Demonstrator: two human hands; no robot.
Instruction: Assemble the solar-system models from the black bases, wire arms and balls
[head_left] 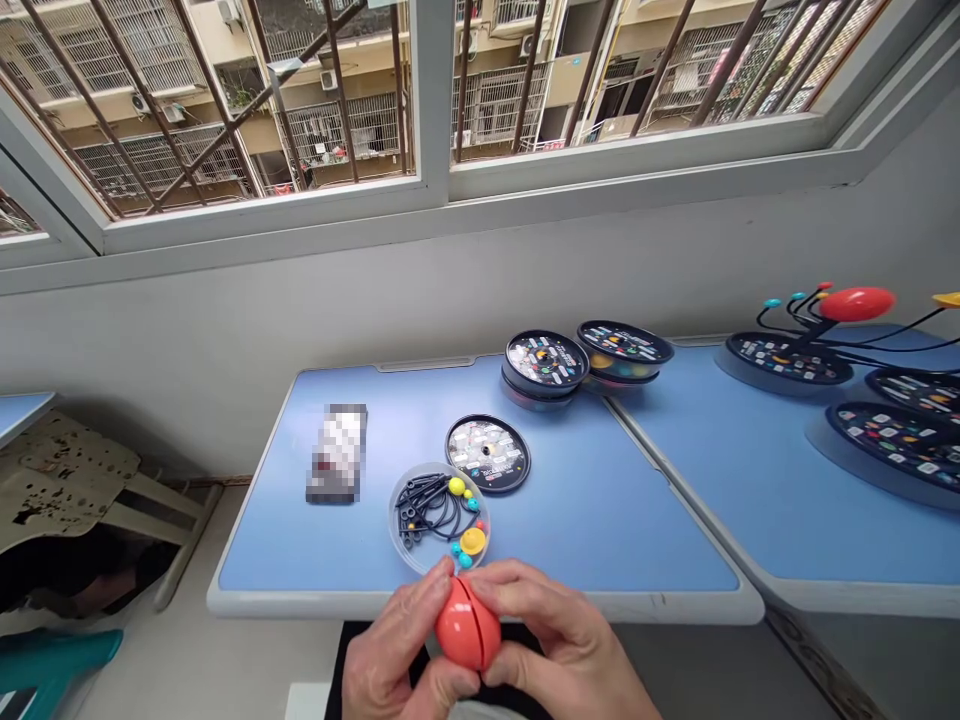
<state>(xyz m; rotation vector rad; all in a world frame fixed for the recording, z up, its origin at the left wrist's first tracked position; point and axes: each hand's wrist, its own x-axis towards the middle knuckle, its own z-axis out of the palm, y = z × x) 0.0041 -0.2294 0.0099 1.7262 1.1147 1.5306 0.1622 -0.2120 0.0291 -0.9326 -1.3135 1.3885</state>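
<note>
The clear round tray (439,517) on the blue table (585,510) holds black wire rings and small yellow and teal beads — its black lid (487,454) lies just beside it. Below the table edge, my left hand (394,655) and right hand (559,645) clamp the orange-red ball (466,630) — glossy, a dark seam across it.

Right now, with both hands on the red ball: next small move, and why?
Probably press the two halves of the red ball together. The left hand and right hand grip it on either side, and a dark gap shows along its seam. It may not be fully shut.
</note>
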